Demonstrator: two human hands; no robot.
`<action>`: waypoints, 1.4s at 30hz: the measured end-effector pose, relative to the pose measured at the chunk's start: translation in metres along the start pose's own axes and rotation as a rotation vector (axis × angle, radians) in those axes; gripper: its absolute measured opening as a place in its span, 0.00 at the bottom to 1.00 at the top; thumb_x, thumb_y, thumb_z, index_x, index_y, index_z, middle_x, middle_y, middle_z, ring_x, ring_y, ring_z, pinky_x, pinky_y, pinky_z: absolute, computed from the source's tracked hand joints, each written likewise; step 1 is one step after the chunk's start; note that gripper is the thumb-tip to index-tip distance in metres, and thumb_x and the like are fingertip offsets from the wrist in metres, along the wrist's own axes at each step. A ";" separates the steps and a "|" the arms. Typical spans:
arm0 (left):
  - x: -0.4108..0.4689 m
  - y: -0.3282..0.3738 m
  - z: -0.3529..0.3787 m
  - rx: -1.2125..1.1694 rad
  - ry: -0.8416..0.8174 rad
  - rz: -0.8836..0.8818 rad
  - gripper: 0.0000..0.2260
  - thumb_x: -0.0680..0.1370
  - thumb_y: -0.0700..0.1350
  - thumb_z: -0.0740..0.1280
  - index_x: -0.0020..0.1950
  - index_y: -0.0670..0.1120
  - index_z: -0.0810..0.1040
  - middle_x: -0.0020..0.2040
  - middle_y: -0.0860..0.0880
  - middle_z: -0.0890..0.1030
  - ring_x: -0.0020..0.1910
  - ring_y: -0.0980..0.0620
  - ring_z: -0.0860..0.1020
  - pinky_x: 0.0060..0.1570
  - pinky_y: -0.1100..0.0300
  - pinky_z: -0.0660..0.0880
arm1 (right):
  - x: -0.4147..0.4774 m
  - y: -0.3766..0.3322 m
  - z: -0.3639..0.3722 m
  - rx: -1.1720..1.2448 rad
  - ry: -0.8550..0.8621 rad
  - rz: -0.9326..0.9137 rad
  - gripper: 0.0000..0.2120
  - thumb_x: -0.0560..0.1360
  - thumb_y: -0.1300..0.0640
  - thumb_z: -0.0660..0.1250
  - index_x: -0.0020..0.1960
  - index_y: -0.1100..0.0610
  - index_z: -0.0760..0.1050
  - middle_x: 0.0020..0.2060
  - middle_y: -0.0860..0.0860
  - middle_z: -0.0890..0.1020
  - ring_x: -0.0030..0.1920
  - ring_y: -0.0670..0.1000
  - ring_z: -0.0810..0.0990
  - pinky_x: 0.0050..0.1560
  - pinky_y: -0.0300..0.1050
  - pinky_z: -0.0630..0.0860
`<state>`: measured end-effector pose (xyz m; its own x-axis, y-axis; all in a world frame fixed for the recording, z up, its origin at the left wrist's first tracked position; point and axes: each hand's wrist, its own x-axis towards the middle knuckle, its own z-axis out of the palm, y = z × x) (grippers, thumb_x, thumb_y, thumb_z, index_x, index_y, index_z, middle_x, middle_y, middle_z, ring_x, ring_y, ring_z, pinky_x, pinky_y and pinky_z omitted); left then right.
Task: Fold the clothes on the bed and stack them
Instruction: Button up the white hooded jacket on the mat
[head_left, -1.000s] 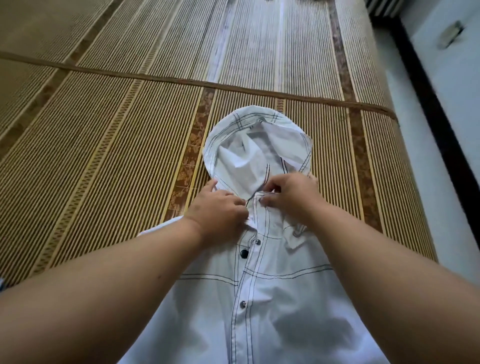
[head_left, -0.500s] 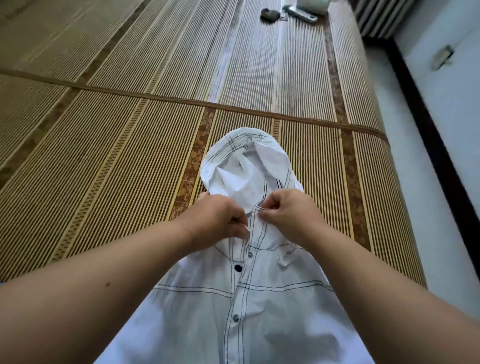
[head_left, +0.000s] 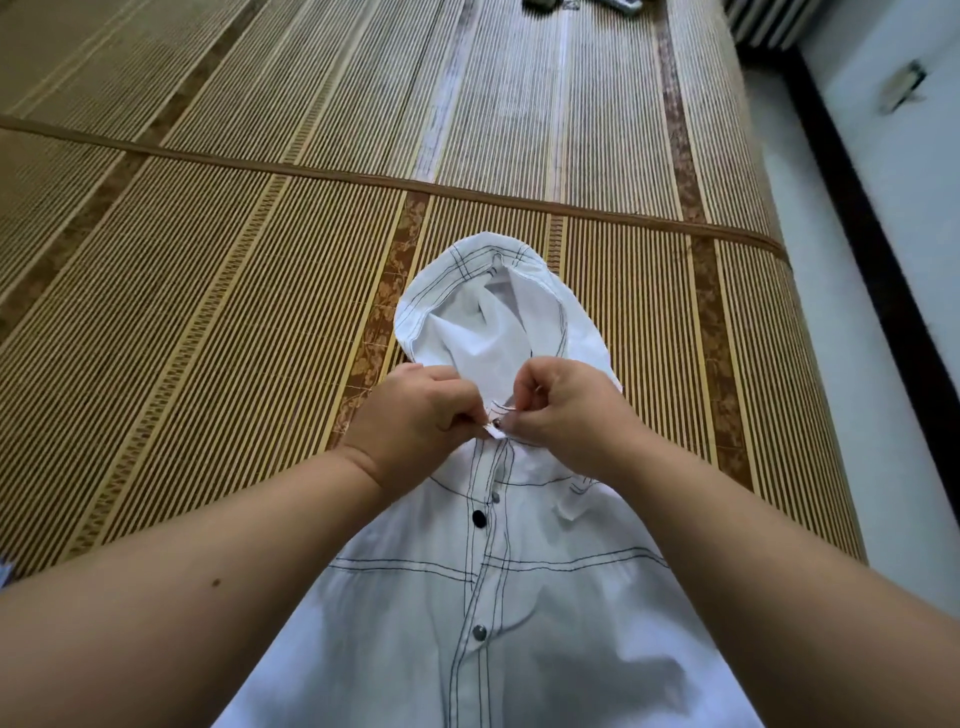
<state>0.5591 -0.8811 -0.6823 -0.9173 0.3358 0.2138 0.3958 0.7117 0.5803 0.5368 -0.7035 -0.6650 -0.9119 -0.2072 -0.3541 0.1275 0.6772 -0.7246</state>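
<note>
A white hooded shirt (head_left: 519, 597) with dark stitching and snap buttons lies face up on the bamboo bed mat (head_left: 208, 312), its hood (head_left: 483, 322) pointing away from me. My left hand (head_left: 415, 421) pinches the left edge of the placket at the neck. My right hand (head_left: 566, 415) pinches the right edge, where a dark snap shows between the fingers. The two hands almost touch at the top snap. Lower snaps on the placket look fastened. The sleeves are hidden under my forearms.
The mat's right edge (head_left: 810, 395) runs along a pale floor strip (head_left: 857, 364) and a dark baseboard. A brown seam (head_left: 311, 176) crosses the mat beyond the hood. Small dark objects (head_left: 545, 4) lie at the far end of the mat.
Both hands have stayed at the shirt's neck and drawn the placket edges together at the top snap. The view has dropped a little, so the shirt sits lower in frame.
</note>
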 end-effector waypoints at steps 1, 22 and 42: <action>-0.001 0.000 0.000 0.014 0.015 0.011 0.06 0.66 0.41 0.78 0.37 0.41 0.83 0.35 0.45 0.81 0.34 0.42 0.79 0.40 0.56 0.72 | 0.000 0.000 0.000 0.012 0.003 -0.008 0.13 0.68 0.59 0.74 0.33 0.50 0.71 0.33 0.51 0.82 0.36 0.54 0.82 0.42 0.55 0.81; 0.001 0.000 0.005 -0.127 -0.096 -0.139 0.07 0.69 0.41 0.76 0.38 0.40 0.80 0.35 0.45 0.82 0.37 0.44 0.79 0.38 0.54 0.74 | -0.003 0.000 0.006 0.015 -0.059 -0.119 0.16 0.70 0.64 0.70 0.33 0.50 0.66 0.26 0.44 0.69 0.29 0.47 0.67 0.33 0.48 0.71; 0.010 -0.002 0.004 -0.115 -0.210 -0.336 0.12 0.70 0.42 0.74 0.33 0.54 0.75 0.32 0.58 0.77 0.34 0.60 0.75 0.35 0.68 0.69 | 0.002 -0.002 0.000 -0.296 -0.150 -0.030 0.29 0.60 0.43 0.80 0.58 0.48 0.78 0.47 0.43 0.81 0.47 0.44 0.78 0.48 0.38 0.74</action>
<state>0.5496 -0.8770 -0.6845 -0.9612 0.2237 -0.1611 0.0571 0.7334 0.6774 0.5350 -0.7051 -0.6638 -0.8431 -0.3172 -0.4342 -0.0378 0.8404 -0.5406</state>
